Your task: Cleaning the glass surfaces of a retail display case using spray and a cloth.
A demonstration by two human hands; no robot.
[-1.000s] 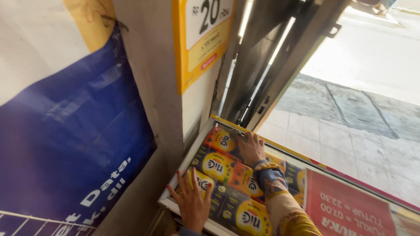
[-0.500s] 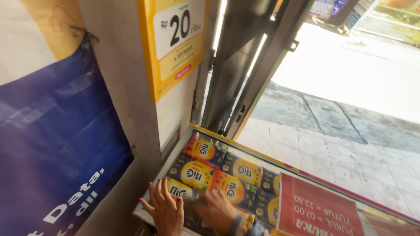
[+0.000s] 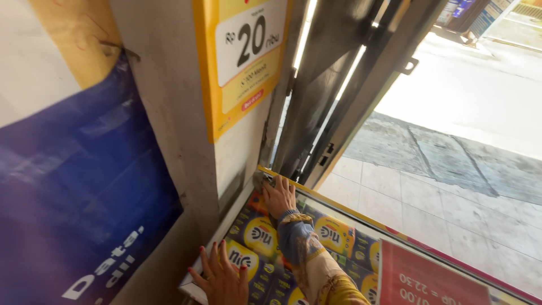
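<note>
down low, both hands lie on a printed poster panel [image 3: 339, 237], a glossy sheet with yellow and blue pack pictures and a red block at its near right end, lying flat along the foot of a glass front beside a grey concrete pillar [image 3: 169, 130]. its long axis runs from the far left corner, by the folded metal door frame [image 3: 339, 90], toward the near right. the right hand [image 3: 278, 196] is the farther one, reaching to the panel's far corner where a small grey cloth or pad [image 3: 261, 179] shows under its fingertips; its fingers [image 3: 285, 186] are flat and close together, pressing down, not pinching. the left hand [image 3: 221, 279] rests at the near left edge, fingers spread wide, palm down, steadying the sheet just beside the pillar. so the panel lies directly beneath both hands, stretching away to the right of them. a yellow price sign [image 3: 243, 62] hangs on the pillar above, and a blue banner [image 3: 73, 197] covers the wall at left.
</note>
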